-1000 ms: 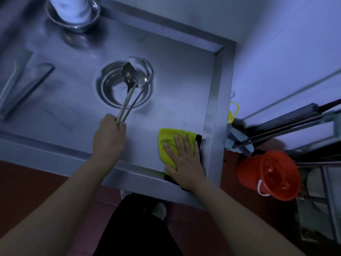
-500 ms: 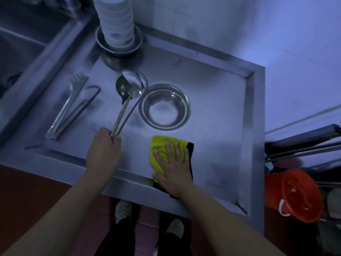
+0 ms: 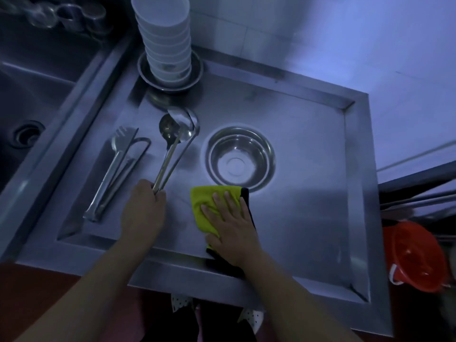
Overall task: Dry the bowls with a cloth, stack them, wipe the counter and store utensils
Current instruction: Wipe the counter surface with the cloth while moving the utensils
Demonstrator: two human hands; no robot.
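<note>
My left hand (image 3: 144,206) grips the handles of two metal ladles (image 3: 176,130), whose bowls hang over the steel counter (image 3: 308,193) left of a steel bowl (image 3: 240,157). My right hand (image 3: 230,223) lies flat, fingers spread, on a yellow cloth with a black edge (image 3: 204,206) at the counter's near edge. A tall stack of white bowls (image 3: 164,40) stands in a steel dish (image 3: 196,75) at the back. Metal tongs (image 3: 116,174) lie on the counter's left part.
A sink basin with a drain (image 3: 27,134) is to the left, with metal cups (image 3: 71,16) behind it. An orange bucket (image 3: 417,260) stands on the floor at the right, next to a metal rack (image 3: 419,193). A tiled wall rises behind the counter.
The view has shifted right and tilted, bringing the bowl stack, tongs and sink into sight. The ladles moved from over the steel bowl to its left. The cloth hand slid left from the right rim.
</note>
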